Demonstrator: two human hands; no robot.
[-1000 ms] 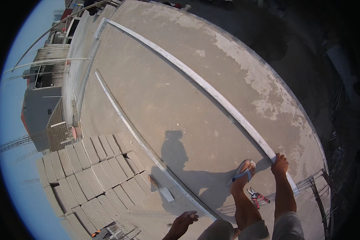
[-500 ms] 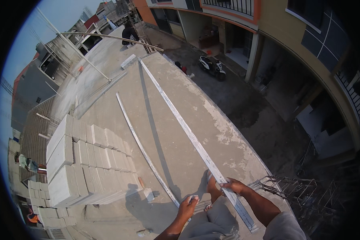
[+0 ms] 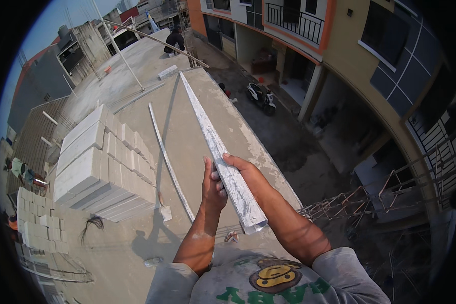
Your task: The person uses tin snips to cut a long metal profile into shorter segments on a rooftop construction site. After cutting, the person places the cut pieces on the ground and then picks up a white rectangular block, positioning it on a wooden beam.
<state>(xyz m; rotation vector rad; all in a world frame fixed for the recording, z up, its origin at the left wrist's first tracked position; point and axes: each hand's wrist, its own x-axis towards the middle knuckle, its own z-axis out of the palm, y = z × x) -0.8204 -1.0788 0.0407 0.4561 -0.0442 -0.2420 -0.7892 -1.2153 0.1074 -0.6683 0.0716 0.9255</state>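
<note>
Fingers (image 3: pixel 220 186) of the left hand (image 3: pixel 213 192) bunch against a long whitish beam (image 3: pixel 213 139); the right hand (image 3: pixel 247 171) lays a thumb on top, other fingers hidden. Near-end lifting looks done — far-end contact unclear — while a thinner bar (image 3: pixel 164 152) lies untouched on concrete (image 3: pixel 187 172).

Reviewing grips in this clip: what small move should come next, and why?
Perhaps settle the left hand firmly around the long whitish bar: the left thumb sits beside it, not across the top, while the right hand has its thumb over it.
</note>
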